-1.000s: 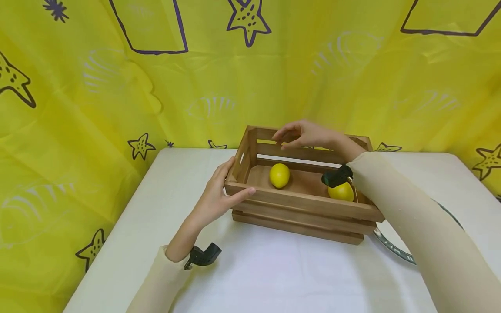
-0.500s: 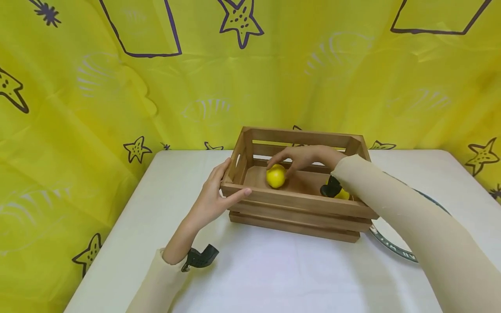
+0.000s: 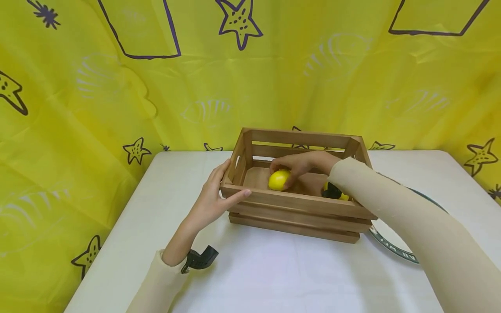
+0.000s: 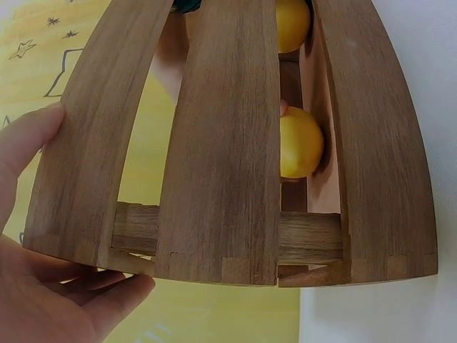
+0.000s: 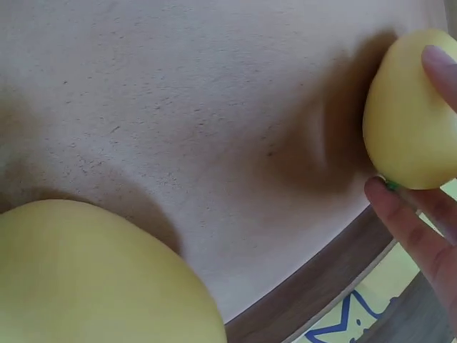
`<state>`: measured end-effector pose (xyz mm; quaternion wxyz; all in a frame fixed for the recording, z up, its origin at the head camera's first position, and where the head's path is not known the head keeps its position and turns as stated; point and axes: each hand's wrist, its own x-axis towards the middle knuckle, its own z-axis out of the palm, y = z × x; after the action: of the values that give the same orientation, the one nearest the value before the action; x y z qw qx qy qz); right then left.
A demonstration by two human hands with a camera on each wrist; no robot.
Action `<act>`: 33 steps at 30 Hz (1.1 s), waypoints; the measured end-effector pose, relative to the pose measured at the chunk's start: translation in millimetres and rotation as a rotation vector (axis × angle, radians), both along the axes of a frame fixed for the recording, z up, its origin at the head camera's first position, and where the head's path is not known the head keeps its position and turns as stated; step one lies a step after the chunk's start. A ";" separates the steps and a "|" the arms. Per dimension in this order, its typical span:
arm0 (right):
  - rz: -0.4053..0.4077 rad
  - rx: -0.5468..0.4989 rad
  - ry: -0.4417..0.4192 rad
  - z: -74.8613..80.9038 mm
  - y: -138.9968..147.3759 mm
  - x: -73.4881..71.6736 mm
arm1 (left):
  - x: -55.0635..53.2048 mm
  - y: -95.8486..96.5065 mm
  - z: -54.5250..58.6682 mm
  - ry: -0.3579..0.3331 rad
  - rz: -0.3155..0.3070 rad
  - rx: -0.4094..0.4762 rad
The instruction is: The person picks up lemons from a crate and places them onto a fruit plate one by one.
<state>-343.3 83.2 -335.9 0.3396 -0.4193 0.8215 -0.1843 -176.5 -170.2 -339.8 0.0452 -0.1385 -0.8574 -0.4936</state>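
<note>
A slatted wooden crate stands on the white table, and two yellow lemons lie inside it. My left hand grips the crate's near left corner, thumb over the front top slat and fingers at the end panel. Inside the crate, my right hand holds the left lemon between thumb and fingertips. A small green spot shows at one end of that lemon in the right wrist view. The other lemon sits nearer the right wrist, mostly hidden in the head view by the wrist camera and sleeve.
A white plate with a green patterned rim lies to the right of the crate, partly under my right forearm. Behind the table hangs a yellow curtain with sea-animal drawings, close to the crate's back.
My right hand has come down from above the crate's back into it and taken hold of the left lemon, which has tipped over a little. The left hand keeps its grip.
</note>
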 end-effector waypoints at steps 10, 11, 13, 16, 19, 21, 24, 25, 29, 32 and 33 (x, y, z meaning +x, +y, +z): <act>0.067 -0.004 0.067 -3.7 -0.2 2.4 | 5.0 -0.1 -6.6 -0.010 -0.002 0.000; 0.074 -0.017 0.066 -3.3 0.3 2.4 | 5.5 -0.1 -6.7 -0.011 0.000 -0.001; 0.075 -0.045 0.068 -0.6 1.2 2.4 | 5.8 -0.1 -6.4 -0.009 0.001 0.000; 0.059 -0.082 0.074 6.3 2.8 2.3 | 5.1 -0.2 -5.1 0.002 0.004 0.000; 0.024 -0.113 0.088 14.1 3.9 2.1 | 3.9 -0.2 -3.6 0.005 0.000 0.000; -0.003 -0.145 0.102 18.5 4.4 1.5 | 3.3 -0.3 -2.7 0.006 0.000 -0.001; -0.029 -0.200 0.114 24.0 4.5 0.3 | 2.9 -0.6 -1.0 0.004 -0.002 0.004; -0.037 -0.216 0.116 25.9 4.3 0.3 | 2.8 -0.8 -0.5 0.003 -0.002 0.005; -0.024 -0.277 0.151 30.9 2.7 -0.1 | 2.5 -0.9 0.4 0.006 0.000 0.004; -0.034 -0.312 0.183 34.6 1.2 2.8 | 1.9 -0.1 -0.2 0.006 -0.005 0.006; -0.041 -0.327 0.183 35.9 0.7 4.1 | 1.7 0.2 -0.5 0.005 -0.008 0.009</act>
<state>-339.2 83.8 -300.0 0.1870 -0.4672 0.8164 -0.2833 -174.7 -170.0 -340.3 0.0458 -0.1429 -0.8544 -0.4974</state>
